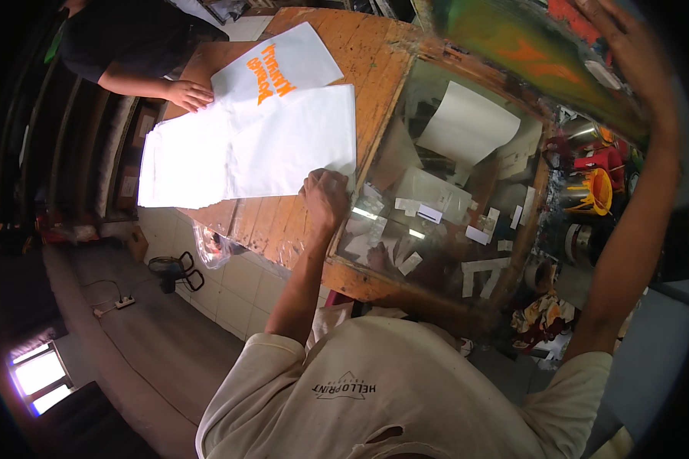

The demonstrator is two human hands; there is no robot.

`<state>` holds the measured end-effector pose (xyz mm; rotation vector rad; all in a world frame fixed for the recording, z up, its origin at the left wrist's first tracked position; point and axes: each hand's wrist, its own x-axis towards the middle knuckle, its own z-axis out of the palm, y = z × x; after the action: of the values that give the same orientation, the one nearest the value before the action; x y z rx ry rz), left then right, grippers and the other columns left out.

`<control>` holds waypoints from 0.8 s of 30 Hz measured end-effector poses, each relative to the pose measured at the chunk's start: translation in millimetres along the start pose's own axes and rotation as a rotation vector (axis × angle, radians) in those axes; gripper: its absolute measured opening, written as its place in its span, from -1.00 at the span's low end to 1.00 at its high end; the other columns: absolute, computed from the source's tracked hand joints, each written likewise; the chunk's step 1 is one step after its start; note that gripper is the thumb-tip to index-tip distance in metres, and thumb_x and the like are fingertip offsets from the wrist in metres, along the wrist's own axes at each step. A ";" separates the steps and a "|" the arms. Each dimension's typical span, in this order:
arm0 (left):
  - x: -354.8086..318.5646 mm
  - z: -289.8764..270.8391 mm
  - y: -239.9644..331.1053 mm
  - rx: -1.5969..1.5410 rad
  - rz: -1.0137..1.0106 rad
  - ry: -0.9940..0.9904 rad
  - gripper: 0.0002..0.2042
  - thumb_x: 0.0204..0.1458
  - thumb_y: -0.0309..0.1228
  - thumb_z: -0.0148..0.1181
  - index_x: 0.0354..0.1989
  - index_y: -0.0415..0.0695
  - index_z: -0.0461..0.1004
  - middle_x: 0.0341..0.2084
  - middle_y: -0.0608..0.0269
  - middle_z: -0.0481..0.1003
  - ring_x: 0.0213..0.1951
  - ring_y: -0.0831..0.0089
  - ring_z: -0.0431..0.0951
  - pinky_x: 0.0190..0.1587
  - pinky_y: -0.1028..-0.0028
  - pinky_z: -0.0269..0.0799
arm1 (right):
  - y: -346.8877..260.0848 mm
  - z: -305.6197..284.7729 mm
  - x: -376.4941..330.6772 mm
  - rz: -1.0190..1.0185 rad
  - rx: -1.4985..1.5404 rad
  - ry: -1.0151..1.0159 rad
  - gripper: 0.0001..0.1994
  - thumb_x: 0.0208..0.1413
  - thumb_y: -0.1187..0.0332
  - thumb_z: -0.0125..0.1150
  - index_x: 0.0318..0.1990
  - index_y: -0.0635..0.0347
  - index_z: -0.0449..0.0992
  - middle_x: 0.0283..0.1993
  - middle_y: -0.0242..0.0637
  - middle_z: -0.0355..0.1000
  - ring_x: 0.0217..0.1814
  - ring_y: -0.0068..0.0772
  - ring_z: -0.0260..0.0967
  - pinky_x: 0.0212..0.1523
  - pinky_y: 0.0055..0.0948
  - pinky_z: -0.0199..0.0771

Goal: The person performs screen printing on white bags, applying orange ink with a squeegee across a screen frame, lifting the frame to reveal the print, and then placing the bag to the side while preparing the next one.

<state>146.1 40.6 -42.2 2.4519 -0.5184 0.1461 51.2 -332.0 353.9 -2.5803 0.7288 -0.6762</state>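
In the head view, white sheets [283, 149] lie on the counter [264, 229], left of the glass [440, 251]; their long axis runs left-right, one end toward the glass. The printed sheet [310, 65], left of the glass's far end, slants away rightward. The left hand [327, 197], beside the glass's left edge, curls its fingers on the sheets' near corner; I cannot tell if they pinch. The right hand [628, 38] is at a frame [505, 57] beyond the glass's far right, grip unclear.

White sheets [298, 145], orange lettering [275, 66]; brown tabletop [367, 57]; screen [486, 38] seemingly green.
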 end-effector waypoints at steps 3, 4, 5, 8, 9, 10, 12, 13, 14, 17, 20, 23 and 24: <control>14.2 -3.4 -8.4 -0.198 -0.223 -0.192 -0.82 0.02 -0.23 0.37 -0.37 -0.08 0.67 -0.21 0.11 0.59 -0.13 0.07 0.56 -0.02 0.13 0.42 | -10.6 7.9 -16.9 -0.006 -0.004 0.006 -0.64 0.37 0.09 0.15 -0.21 0.28 0.56 -0.50 -0.39 0.43 -0.60 -0.55 0.32 -0.54 -0.49 0.37; 21.8 -7.7 -18.2 -0.320 -0.280 -0.209 -0.81 0.02 -0.22 0.37 -0.37 -0.07 0.68 -0.18 0.08 0.61 -0.14 0.06 0.59 -0.03 0.14 0.45 | -14.5 6.9 -22.1 -0.020 0.012 0.016 -0.64 0.37 0.09 0.15 -0.20 0.28 0.56 -0.49 -0.39 0.43 -0.60 -0.55 0.33 -0.54 -0.48 0.38; 29.6 -12.8 -28.2 -0.443 -0.335 -0.226 -0.81 0.03 -0.20 0.38 -0.38 -0.06 0.69 -0.15 0.04 0.62 -0.15 0.05 0.61 -0.05 0.14 0.48 | -18.7 6.1 -26.3 -0.035 0.027 0.025 -0.64 0.37 0.10 0.15 -0.19 0.29 0.56 -0.48 -0.39 0.44 -0.60 -0.55 0.33 -0.53 -0.48 0.38; 30.9 -19.2 -9.4 -0.391 -0.207 -0.198 -0.80 0.08 -0.13 0.37 -0.32 0.04 0.70 0.13 -0.11 0.52 0.28 -0.03 0.37 0.33 -0.19 0.08 | -10.9 -5.0 -22.9 0.047 0.081 -0.095 -0.63 0.36 0.09 0.16 -0.20 0.30 0.56 -0.48 -0.35 0.45 -0.59 -0.53 0.35 -0.52 -0.47 0.41; 25.4 -20.2 7.6 -0.254 -0.062 -0.244 -0.80 0.09 -0.11 0.36 -0.28 0.06 0.70 0.20 -0.15 0.46 0.42 -0.09 0.21 0.40 -0.36 -0.15 | -14.3 -4.7 -22.3 0.080 0.055 -0.104 -0.63 0.36 0.09 0.16 -0.19 0.30 0.56 -0.47 -0.34 0.47 -0.58 -0.53 0.37 -0.51 -0.46 0.43; 18.8 -19.6 33.9 -0.209 -0.081 -0.414 -0.78 0.10 -0.10 0.35 -0.19 0.09 0.67 0.28 -0.13 0.37 0.47 -0.14 0.02 0.35 -0.47 -0.36 | -15.6 -5.1 -23.6 0.122 0.018 -0.110 -0.63 0.36 0.09 0.16 -0.19 0.29 0.57 -0.47 -0.32 0.48 -0.58 -0.53 0.38 -0.51 -0.46 0.44; 11.6 -9.9 73.2 -0.051 -0.066 -0.711 -0.53 0.17 -0.03 0.25 0.22 0.10 0.47 0.48 -0.09 0.06 0.52 -0.28 -0.25 0.29 -0.61 -0.51 | -24.7 -6.8 -25.7 0.163 -0.013 -0.113 -0.62 0.35 0.07 0.17 -0.18 0.28 0.58 -0.45 -0.30 0.51 -0.56 -0.54 0.42 -0.50 -0.48 0.45; 0.0 7.2 79.3 0.002 0.042 -0.635 -0.46 0.18 -0.01 0.22 0.29 0.05 0.39 0.50 -0.09 0.02 0.52 -0.28 -0.27 0.28 -0.62 -0.50 | -29.0 -8.2 -26.3 0.185 -0.035 -0.118 -0.62 0.35 0.06 0.17 -0.18 0.28 0.59 -0.44 -0.29 0.53 -0.55 -0.54 0.43 -0.49 -0.48 0.46; -16.4 29.3 79.8 0.052 0.152 -0.559 -0.40 0.20 0.01 0.18 0.36 0.00 0.31 0.51 -0.09 -0.02 0.53 -0.28 -0.29 0.28 -0.62 -0.49 | -28.8 -10.6 -23.1 0.183 -0.098 -0.158 -0.58 0.34 -0.02 0.16 -0.17 0.23 0.61 -0.44 -0.29 0.57 -0.53 -0.52 0.46 -0.38 -0.38 0.53; -36.6 63.3 118.7 0.097 0.416 -0.551 -0.23 0.24 0.07 0.08 0.49 -0.17 0.09 0.53 -0.08 -0.11 0.54 -0.25 -0.33 0.29 -0.60 -0.46 | -17.5 -8.6 -24.2 0.116 -0.146 -0.152 -0.55 0.34 -0.07 0.10 -0.17 0.18 0.62 -0.47 -0.30 0.58 -0.49 -0.49 0.49 -0.25 -0.25 0.55; -50.4 95.3 158.1 0.065 0.629 -0.547 -0.24 0.24 0.06 0.10 0.50 -0.10 0.09 0.53 -0.13 -0.13 0.55 -0.19 -0.33 0.33 -0.55 -0.41 | -12.3 -13.8 -23.7 0.047 -0.150 -0.221 -0.56 0.37 -0.04 0.03 -0.13 0.16 0.64 -0.43 -0.30 0.61 -0.39 -0.49 0.55 -0.14 -0.19 0.56; -68.3 120.0 191.3 0.038 0.753 -0.540 -0.25 0.24 0.05 0.09 0.51 -0.08 0.07 0.53 -0.19 -0.16 0.55 -0.18 -0.32 0.34 -0.54 -0.42 | 6.5 -19.5 -15.1 -0.130 -0.202 -0.255 -0.59 0.38 0.08 -0.04 -0.09 0.19 0.66 -0.34 -0.24 0.64 -0.30 -0.43 0.57 -0.09 -0.20 0.58; -74.8 124.2 201.7 0.070 0.739 -0.592 -0.24 0.25 0.05 0.08 0.52 -0.06 0.05 0.52 -0.23 -0.18 0.55 -0.17 -0.32 0.37 -0.49 -0.43 | 5.4 -19.8 -13.3 -0.137 -0.268 -0.279 -0.60 0.37 0.12 -0.06 -0.08 0.19 0.67 -0.30 -0.21 0.64 -0.28 -0.40 0.57 -0.08 -0.21 0.59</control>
<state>-5.3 -156.3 -46.6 2.2238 -1.6816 -0.2793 28.5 -333.1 362.9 -2.9091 0.5895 -0.2589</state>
